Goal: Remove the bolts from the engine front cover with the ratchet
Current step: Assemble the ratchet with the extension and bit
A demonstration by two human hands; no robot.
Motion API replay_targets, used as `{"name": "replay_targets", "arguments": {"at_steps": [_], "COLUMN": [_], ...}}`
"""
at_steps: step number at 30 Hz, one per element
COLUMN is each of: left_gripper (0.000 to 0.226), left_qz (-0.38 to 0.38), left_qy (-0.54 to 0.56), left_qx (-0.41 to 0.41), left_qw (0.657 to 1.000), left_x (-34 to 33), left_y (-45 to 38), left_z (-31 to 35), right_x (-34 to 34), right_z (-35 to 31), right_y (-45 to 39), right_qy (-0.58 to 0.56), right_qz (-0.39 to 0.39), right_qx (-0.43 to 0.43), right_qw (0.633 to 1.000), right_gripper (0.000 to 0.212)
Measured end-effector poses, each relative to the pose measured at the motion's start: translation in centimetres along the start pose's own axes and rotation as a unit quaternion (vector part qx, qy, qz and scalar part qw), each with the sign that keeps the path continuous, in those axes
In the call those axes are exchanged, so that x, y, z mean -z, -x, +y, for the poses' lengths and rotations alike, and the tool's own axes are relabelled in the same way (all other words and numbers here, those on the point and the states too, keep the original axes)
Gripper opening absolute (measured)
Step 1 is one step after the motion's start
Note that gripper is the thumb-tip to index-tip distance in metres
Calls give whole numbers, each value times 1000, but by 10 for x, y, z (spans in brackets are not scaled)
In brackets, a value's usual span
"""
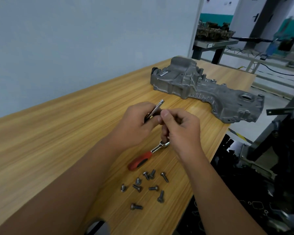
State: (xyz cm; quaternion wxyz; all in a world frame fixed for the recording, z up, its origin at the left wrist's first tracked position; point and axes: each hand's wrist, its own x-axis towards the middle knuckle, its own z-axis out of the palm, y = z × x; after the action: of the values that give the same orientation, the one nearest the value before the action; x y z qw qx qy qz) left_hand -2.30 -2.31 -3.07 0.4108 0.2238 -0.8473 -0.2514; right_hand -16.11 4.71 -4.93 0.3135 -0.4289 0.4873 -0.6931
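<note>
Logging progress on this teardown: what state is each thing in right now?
Ratchet: lying flat on the table, unheld.
Bolts: loose, scattered near the ratchet handle.
Front cover: lying on the table, untouched.
Left hand: holds a slim metal tool.
Right hand: fingers pinched at that tool.

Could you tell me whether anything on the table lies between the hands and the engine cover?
Nothing visible does. Bare table separates the left hand and right hand from the cover; the ratchet and bolts lie nearer the person.

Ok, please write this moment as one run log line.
left hand: holds extension bar | right hand: pinches its end | ratchet: on table | loose bolts: beside ratchet | front cover: untouched
</note>
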Motion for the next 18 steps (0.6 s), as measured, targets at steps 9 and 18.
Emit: {"name": "replay_targets", "arguments": {"at_steps": [9,18], "left_gripper": [32,14], "left_qz": [-18,8], "left_qy": [103,36], "left_qx": [-38,-11], "left_qw": [994,999], "left_x": [-2,7], "left_y": [-2,-2], "left_z": [21,28], "right_x": [2,-1], "right_z": [-25,-38], "right_y": [-8,-3], "right_qy": [-151,-115], "right_qz": [56,39], "right_qx": [48,53], "right_qw": [986,991], "right_gripper": [20,21]}}
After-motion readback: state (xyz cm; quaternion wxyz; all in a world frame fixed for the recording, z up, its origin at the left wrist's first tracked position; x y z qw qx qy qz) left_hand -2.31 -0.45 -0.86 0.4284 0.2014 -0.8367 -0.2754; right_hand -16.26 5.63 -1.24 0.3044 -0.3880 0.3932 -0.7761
